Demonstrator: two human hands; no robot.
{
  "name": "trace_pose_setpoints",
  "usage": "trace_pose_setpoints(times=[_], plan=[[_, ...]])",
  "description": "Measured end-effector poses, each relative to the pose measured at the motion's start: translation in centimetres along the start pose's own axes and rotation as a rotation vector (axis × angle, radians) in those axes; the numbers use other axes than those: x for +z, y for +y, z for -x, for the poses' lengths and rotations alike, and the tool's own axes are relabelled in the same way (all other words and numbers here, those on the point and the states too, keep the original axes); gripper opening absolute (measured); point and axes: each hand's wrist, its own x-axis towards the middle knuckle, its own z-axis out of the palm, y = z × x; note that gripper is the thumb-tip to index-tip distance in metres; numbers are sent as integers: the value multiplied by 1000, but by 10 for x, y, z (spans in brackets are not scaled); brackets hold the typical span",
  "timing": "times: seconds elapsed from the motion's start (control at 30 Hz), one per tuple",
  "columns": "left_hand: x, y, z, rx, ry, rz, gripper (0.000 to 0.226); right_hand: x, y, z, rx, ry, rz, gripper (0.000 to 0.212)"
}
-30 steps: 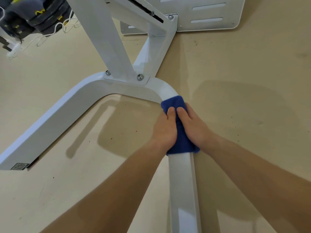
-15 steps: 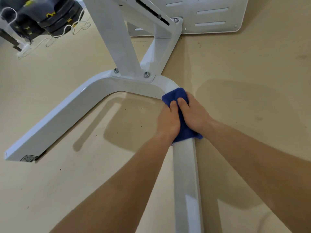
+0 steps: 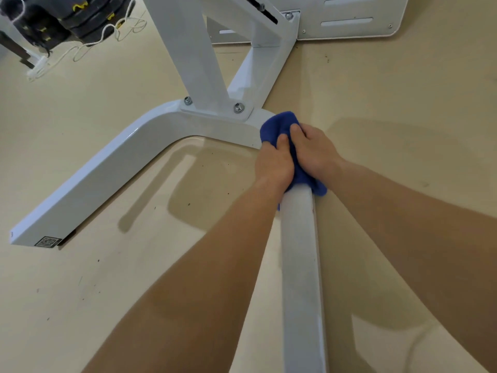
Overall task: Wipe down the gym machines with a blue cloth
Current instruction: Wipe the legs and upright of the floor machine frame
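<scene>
Blue cloth (image 3: 279, 125) bunched over the bend of the white base tube (image 3: 301, 265), just beside the bolted mounting plate (image 3: 215, 110), on its right. Gripped from both sides: left hand (image 3: 274, 162) curled round the cloth with thumb on top, right hand (image 3: 316, 152) likewise, thumbs side by side, fingers hidden down the tube's flanks. Nearer the mounting plate than half a second ago, off the straight run and onto the curve; more bare tube showing behind the wrists. QR sticker (image 3: 47, 241) at the tube's other end, well left of the plate. Black weight plates (image 3: 67, 20) and white cord (image 3: 88, 44) far beyond the plate, upper left.
</scene>
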Motion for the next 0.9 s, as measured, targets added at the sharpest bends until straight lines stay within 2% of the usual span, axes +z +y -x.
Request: trace_pose_setpoints(times=[0.07, 0.2, 0.27, 0.33, 0.43, 0.5, 0.57, 0.63, 0.7, 0.83, 0.9], plan=[[0, 5, -4, -34, 20, 18, 43, 1, -6, -2, 41, 36, -11, 33], [-6, -7, 18, 107, 75, -75, 27, 5, 0, 18, 74, 64, -105, 27], [-17, -19, 29, 133, 67, -124, 20, 1, 1, 28, 60, 74, -96, 31], [-36, -28, 20, 89, 88, -165, 19, -1, -4, 32, 24, 114, -12, 34], [-65, -28, -15, 27, 219, -248, 21, 9, -22, 30, -90, 173, 271, 37], [-80, -20, -36, 20, 351, -96, 13, 21, -35, 25, -136, 181, 437, 46], [-99, -15, -61, -105, 455, -11, 9, 34, -39, 20, -136, 182, 533, 55], [-117, -7, -86, -235, 470, 32, 9, 47, -32, 16, -140, 214, 716, 58], [-125, -6, -111, -307, 479, 161, 21, 53, -26, 13, -124, 237, 862, 59], [-125, 1, -128, -148, 529, 304, 24, 55, -27, 11, -103, 219, 913, 62], [-119, 0, -152, -174, 504, 375, 32, 54, -28, 12, -100, 207, 951, 63]])
